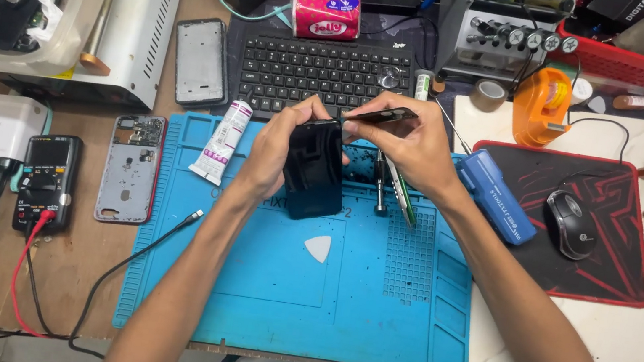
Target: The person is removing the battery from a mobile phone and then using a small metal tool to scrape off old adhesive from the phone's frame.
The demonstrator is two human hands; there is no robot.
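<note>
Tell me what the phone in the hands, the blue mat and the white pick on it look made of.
Phone: glossy black glass or plastic, judging by its smooth dark sheen. Blue mat: likely matte silicone or rubber, with moulded compartments and grid texture. White pick: probably thin plastic, flat and opaque; too small to be sure.

A brown workbench (73, 254) carries a blue repair mat (295, 305), keyboard (321, 74) and multimeter (47, 181).

Open blue mat (295, 305) below the hands; white pick (318, 248), tube (221, 142), keyboard (312, 73) around.
</note>
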